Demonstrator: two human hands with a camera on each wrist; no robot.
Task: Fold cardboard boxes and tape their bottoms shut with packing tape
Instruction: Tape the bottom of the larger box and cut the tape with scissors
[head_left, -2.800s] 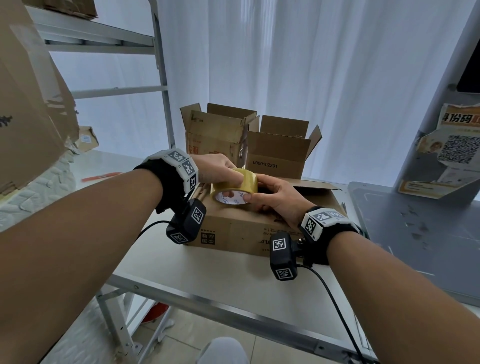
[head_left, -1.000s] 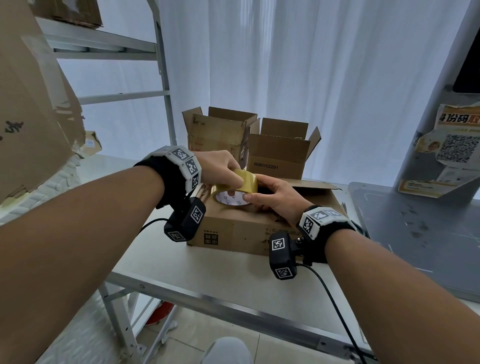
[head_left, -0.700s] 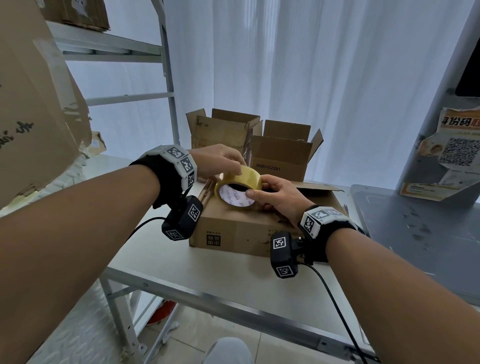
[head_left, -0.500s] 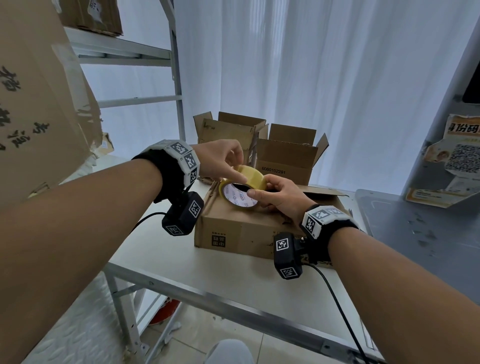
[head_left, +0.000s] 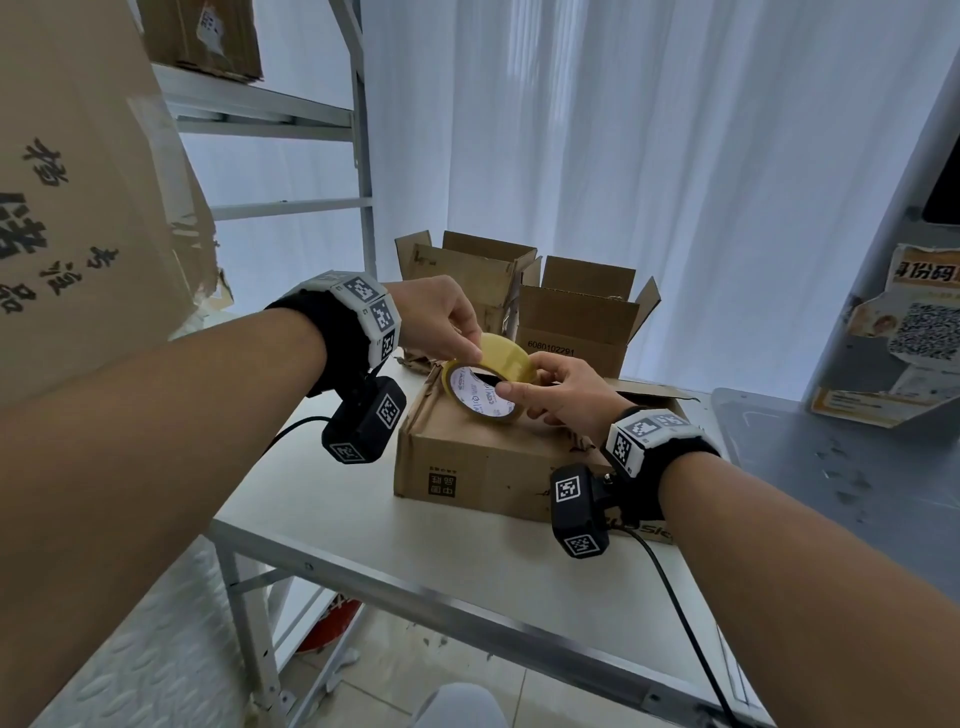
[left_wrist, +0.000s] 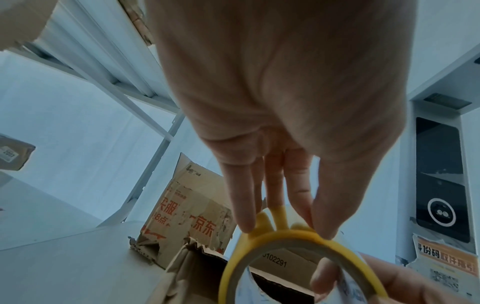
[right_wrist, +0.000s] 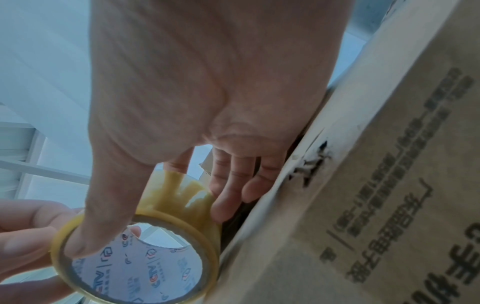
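A yellow packing tape roll (head_left: 488, 379) is held tilted just above the closed brown cardboard box (head_left: 483, 457) on the white table (head_left: 363, 525). My right hand (head_left: 514, 395) grips the roll, thumb inside the core and fingers behind the outer face. My left hand (head_left: 470, 353) pinches the tape at the roll's upper rim. In the left wrist view the left fingertips (left_wrist: 246, 224) and thumb press on the top of the roll (left_wrist: 358, 265). The right wrist view has the thumb (right_wrist: 85, 244) in the roll (right_wrist: 213, 253), next to the box's side (right_wrist: 363, 205).
Two open cardboard boxes (head_left: 467, 275) (head_left: 582, 322) stand behind the closed one, before a white curtain. A metal rack post (head_left: 363, 182) rises at the left, with a big printed carton (head_left: 78, 182) beside it. A grey surface (head_left: 857, 467) with a QR poster (head_left: 919, 332) lies right.
The roll has come up off the box top and tilted toward me. My left fingers shifted from the roll's side to pinching its upper rim. My head has moved nearer and leftward.
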